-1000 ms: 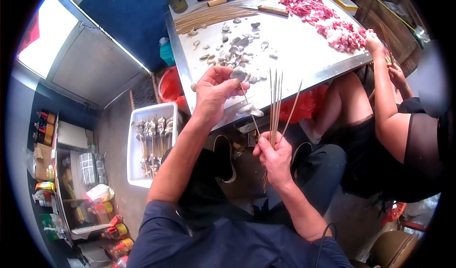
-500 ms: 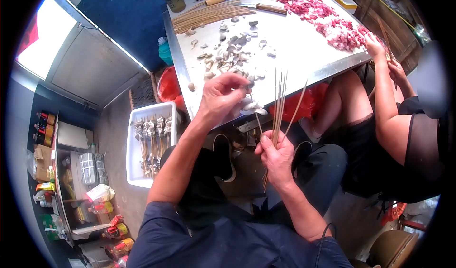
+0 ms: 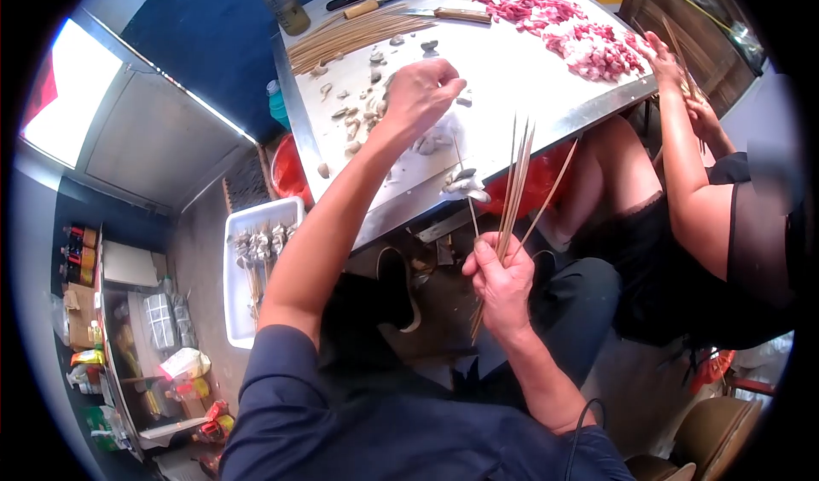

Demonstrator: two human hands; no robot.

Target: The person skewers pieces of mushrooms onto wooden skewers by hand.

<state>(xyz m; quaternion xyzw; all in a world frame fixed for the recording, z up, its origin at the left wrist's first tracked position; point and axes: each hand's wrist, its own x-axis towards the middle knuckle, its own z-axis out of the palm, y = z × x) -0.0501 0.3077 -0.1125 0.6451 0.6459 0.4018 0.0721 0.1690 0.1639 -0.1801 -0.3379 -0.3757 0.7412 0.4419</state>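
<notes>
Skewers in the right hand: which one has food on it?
The skewer at the far left of the bunch in the right hand. Only it has grayish-white pieces on it; the other skewers are bare sticks.

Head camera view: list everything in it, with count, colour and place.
Table: one, white, metal-edged, ahead
Meat pieces: many, red and pink, table's far right
Pale pieces: many, grey-white, table's left
Bare skewers: many, tan, table's far left
Knife: one, wooden handle, beyond the pale pieces
Bottle: one, yellowish, table's far left corner
Tray: one, white, left, with loaded skewers
Red plastic: two areas, beside and below the table
Packages: several, mixed colours, left shelving
Co-worker: one, dark clothes, right
Left hand: one, over pale pieces
Right hand: one, holding tan skewers, one partly loaded
</notes>
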